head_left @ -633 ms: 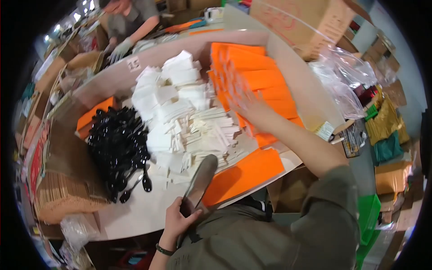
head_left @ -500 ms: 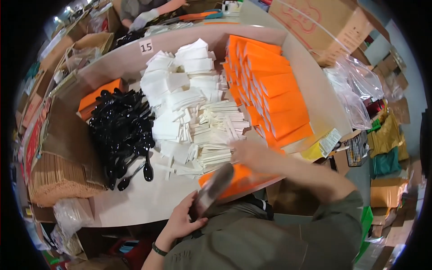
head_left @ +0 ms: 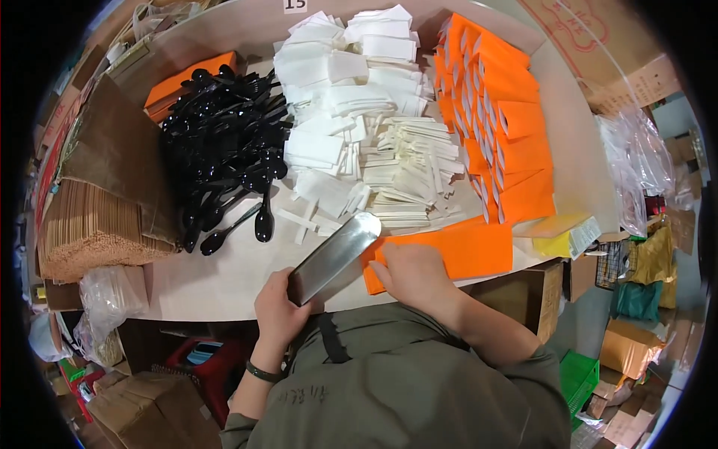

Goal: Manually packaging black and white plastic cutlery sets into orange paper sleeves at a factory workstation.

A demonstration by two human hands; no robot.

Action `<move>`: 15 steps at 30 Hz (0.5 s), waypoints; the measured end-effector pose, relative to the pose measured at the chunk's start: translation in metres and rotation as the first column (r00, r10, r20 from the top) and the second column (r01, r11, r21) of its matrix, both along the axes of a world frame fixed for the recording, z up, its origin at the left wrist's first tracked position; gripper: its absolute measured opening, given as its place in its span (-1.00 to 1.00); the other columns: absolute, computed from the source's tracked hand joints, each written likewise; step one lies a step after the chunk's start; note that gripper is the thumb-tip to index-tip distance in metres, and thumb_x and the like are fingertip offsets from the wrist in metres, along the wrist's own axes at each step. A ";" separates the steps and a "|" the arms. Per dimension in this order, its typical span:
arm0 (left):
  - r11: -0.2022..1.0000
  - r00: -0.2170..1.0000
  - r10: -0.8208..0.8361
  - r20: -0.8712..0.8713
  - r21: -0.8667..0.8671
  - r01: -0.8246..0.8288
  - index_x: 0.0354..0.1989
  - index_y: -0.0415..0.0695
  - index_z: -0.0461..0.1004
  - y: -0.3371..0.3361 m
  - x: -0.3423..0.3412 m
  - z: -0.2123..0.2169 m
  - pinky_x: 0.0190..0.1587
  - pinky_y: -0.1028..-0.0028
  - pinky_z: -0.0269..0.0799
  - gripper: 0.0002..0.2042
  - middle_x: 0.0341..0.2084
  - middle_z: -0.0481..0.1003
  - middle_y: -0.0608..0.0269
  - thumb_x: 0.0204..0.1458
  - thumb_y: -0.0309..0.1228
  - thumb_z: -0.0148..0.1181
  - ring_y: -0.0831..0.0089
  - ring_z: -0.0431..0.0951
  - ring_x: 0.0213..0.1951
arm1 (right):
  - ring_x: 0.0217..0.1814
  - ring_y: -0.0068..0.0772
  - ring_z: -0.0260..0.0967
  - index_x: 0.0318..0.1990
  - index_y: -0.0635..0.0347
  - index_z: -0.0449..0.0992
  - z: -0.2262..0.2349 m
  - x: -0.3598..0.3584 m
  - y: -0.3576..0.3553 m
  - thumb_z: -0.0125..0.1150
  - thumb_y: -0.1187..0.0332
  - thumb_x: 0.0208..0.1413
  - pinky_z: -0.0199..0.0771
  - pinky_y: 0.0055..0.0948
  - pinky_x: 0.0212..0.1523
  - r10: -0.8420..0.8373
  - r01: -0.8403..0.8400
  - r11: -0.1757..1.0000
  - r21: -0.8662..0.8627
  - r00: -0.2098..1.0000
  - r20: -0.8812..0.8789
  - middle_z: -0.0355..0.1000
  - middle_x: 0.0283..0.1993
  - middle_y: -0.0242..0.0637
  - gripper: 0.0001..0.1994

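My left hand point(head_left: 280, 307) grips the lower end of a long, shiny metal trough point(head_left: 340, 254) with a rounded tip, tilted up to the right. Its visible inside looks bare. My right hand point(head_left: 415, 275) is closed at the left end of a flat stack of orange paper sleeves point(head_left: 479, 248) at the table's front edge; its fingertips are partly hidden, pressed on the sleeve there. Just beyond the trough lie thin, pale paper-wrapped sticks point(head_left: 411, 161) and folded white napkins point(head_left: 318, 146). Glossy black plastic spoons point(head_left: 224, 135) are heaped to the left.
Overlapping orange sleeves point(head_left: 516, 127) stand at the back right. A cardboard box point(head_left: 112, 150) with packed brown card edges point(head_left: 105, 232) borders the left. A yellow-and-white packet point(head_left: 565, 233) sits at the right corner. A raised wall point(head_left: 580, 150) rims the table.
My right hand has drawn back from the wrapped sticks to the orange stack. The trough has turned so its inside shows. The whole view has shifted down toward my body.
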State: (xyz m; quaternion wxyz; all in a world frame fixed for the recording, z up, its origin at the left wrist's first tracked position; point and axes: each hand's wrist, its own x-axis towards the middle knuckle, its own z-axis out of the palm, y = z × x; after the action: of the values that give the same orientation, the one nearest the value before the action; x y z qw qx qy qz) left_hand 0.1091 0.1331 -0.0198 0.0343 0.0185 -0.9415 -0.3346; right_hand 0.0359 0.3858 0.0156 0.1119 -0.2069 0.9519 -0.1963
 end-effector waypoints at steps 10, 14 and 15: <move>0.966 0.979 -0.197 0.055 -0.162 0.204 0.05 -0.12 0.44 -0.044 -0.009 0.036 -0.21 0.25 0.50 -0.35 -0.33 0.52 0.06 -0.35 -0.44 0.52 0.05 0.56 -0.27 | -0.42 0.00 0.50 -0.51 0.18 0.49 -0.008 0.009 -0.047 0.21 0.23 -0.02 0.48 -0.09 -0.37 -0.087 0.174 0.964 -0.201 0.921 0.380 0.49 -0.52 -0.14 -0.79; 0.952 0.969 -0.245 0.044 -0.180 0.249 0.05 -0.11 0.44 -0.037 -0.018 0.036 -0.22 0.24 0.49 -0.38 -0.33 0.52 0.07 -0.31 -0.40 0.50 0.04 0.55 -0.28 | -0.44 0.02 0.50 -0.52 0.21 0.49 -0.024 0.023 -0.052 0.18 0.25 -0.02 0.49 -0.05 -0.37 0.028 0.011 0.942 -0.336 0.993 0.112 0.47 -0.55 -0.09 -0.79; 0.964 0.977 -0.207 0.049 -0.163 0.212 0.04 -0.11 0.45 -0.039 -0.010 0.034 -0.22 0.23 0.49 -0.39 -0.33 0.52 0.07 -0.31 -0.41 0.50 0.04 0.55 -0.27 | -0.45 0.07 0.49 -0.53 0.25 0.50 -0.026 0.019 -0.046 0.16 0.27 -0.02 0.49 -0.02 -0.37 -0.033 0.062 0.932 -0.358 0.996 0.087 0.46 -0.56 -0.02 -0.78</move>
State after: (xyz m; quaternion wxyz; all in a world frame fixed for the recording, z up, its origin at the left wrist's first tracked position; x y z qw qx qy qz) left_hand 0.0989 0.0941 0.0139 -0.0145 -0.0787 -0.9634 -0.2558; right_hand 0.0548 0.3400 -0.0102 0.1052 -0.1927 0.8994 -0.3780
